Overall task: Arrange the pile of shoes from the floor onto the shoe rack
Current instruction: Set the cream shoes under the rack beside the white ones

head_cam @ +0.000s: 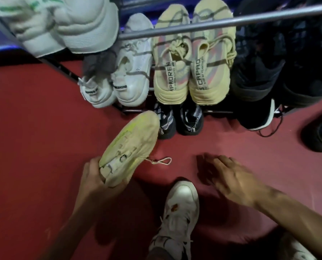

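My left hand [98,182] grips the heel end of a cream shoe with yellow-green edging [130,147], its toe pointing up towards the shoe rack [222,22]. One lace loop hangs from it over the red floor. My right hand [229,179] hovers above the floor with fingers spread and holds nothing; it is blurred. A white shoe with brown stains [177,209] lies on the floor between my arms. The rack's middle shelf holds a white pair [130,72], a beige striped pair [192,59] and dark shoes [259,68].
A black-and-white patterned pair [180,121] sits on the lowest level under the beige pair. A black shoe with an orange patch [321,136] lies on the floor at the right. Pale shoes [62,23] sit on the upper shelf at top left.
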`<state>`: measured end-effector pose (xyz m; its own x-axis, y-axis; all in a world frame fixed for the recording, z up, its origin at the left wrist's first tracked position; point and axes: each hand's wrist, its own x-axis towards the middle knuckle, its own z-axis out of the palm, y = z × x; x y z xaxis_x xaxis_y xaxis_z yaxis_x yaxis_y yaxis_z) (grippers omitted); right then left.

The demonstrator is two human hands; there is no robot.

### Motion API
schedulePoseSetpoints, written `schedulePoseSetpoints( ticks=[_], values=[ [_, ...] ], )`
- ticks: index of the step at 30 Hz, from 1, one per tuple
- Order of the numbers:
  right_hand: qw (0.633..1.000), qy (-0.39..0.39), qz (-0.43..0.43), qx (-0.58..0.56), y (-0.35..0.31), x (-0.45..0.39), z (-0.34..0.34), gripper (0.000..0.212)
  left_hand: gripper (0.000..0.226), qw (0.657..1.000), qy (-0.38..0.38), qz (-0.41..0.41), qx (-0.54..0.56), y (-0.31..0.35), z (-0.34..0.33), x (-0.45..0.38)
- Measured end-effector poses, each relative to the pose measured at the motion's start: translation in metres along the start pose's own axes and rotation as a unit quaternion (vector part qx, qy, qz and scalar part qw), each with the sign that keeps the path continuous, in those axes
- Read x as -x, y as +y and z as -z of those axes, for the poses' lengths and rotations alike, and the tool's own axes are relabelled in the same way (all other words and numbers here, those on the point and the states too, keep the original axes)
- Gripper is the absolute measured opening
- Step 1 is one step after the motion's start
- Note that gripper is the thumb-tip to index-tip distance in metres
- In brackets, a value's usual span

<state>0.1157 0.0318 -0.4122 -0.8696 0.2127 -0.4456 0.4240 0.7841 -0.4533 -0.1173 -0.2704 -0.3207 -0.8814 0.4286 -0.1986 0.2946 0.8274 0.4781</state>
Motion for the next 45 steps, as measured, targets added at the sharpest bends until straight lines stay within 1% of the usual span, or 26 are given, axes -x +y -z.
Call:
schedulePoseSetpoints(
  ticks=[2,6,10,16,18,20,22,24,27,29,31,32,34,35,36,37,39,40,42,43,45],
  values=[
    [1.0,-0.01,-0.004,0.002,0.0,0.002,-0.002,0.067,0.081,0.999,0.009,0.021,0.027,-0.006,0.002,-0.01],
    [1.0,-0.022,-0.013,-0.004,0.001,0.006,-0.003,0.063,0.08,0.999,0.035,0.025,0.016,-0.011,-0.006,-0.043],
    [0.999,-0.023,-0.014,-0.024,0.0,0.003,0.001,0.059,0.082,0.998,0.066,0.023,0.008,0.001,-0.025,-0.087],
    [0.999,-0.021,-0.003,-0.045,0.002,0.001,-0.002,0.053,0.093,0.986,0.139,0.081,0.049,0.034,-0.052,-0.146],
    [0.999,-0.021,0.002,-0.046,0.005,0.001,-0.002,0.048,0.095,0.985,0.131,0.091,0.059,0.039,-0.061,-0.159],
    [0.999,-0.02,0.004,-0.046,0.006,0.002,-0.002,0.042,0.095,0.986,0.131,0.088,0.058,0.029,-0.073,-0.176],
    [0.999,-0.02,0.001,-0.051,0.007,0.003,-0.002,0.038,0.097,0.985,0.139,0.092,0.035,0.024,-0.084,-0.187],
    [0.998,-0.023,-0.009,-0.054,0.01,0.006,-0.003,0.036,0.1,0.985,0.13,0.113,0.026,0.04,-0.083,-0.181],
    [0.998,-0.039,-0.016,-0.056,0.014,0.009,-0.002,0.035,0.113,0.981,0.13,0.133,0.054,0.062,-0.078,-0.167],
    [0.997,-0.041,-0.028,-0.065,0.016,0.011,0.004,0.034,0.122,0.98,0.133,0.127,0.073,0.056,-0.08,-0.162],
    [0.996,-0.025,-0.042,-0.08,0.021,0.013,0.014,0.033,0.124,0.981,0.135,0.128,0.061,0.043,-0.085,-0.153],
    [0.995,-0.019,-0.057,-0.086,0.025,0.014,0.019,0.034,0.124,0.982,0.13,0.128,0.046,0.035,-0.089,-0.146],
    [0.991,-0.007,-0.089,-0.097,0.04,0.019,0.028,0.034,0.124,0.984,0.076,0.159,0.015,0.023,-0.101,-0.124],
    [0.99,-0.002,-0.102,-0.1,0.048,0.022,0.031,0.035,0.122,0.983,0.038,0.181,0.01,0.019,-0.108,-0.113],
    [0.988,0.002,-0.112,-0.103,0.055,0.025,0.035,0.035,0.119,0.979,0.017,0.2,0.016,0.015,-0.115,-0.106],
    [0.987,0.009,-0.12,-0.102,0.062,0.029,0.037,0.035,0.112,0.977,0.007,0.214,0.026,0.012,-0.122,-0.101],
    [0.985,0.024,-0.136,-0.101,0.077,0.037,0.04,0.036,0.094,0.978,-0.002,0.209,0.019,0.02,-0.134,-0.089],
    [0.983,0.035,-0.145,-0.104,0.084,0.043,0.041,0.036,0.085,0.983,-0.005,0.185,-0.003,0.028,-0.139,-0.082],
    [0.98,0.059,-0.16,-0.107,0.101,0.055,0.043,0.035,0.067,0.994,-0.003,0.101,-0.037,0.046,-0.148,-0.066],
    [0.978,0.074,-0.166,-0.106,0.109,0.062,0.046,0.036,0.058,0.998,-0.006,0.055,-0.035,0.058,-0.152,-0.059],
    [0.972,0.104,-0.184,-0.103,0.125,0.078,0.051,0.037,0.048,0.999,-0.033,-0.018,-0.028,0.082,-0.161,-0.048]
  ],
)
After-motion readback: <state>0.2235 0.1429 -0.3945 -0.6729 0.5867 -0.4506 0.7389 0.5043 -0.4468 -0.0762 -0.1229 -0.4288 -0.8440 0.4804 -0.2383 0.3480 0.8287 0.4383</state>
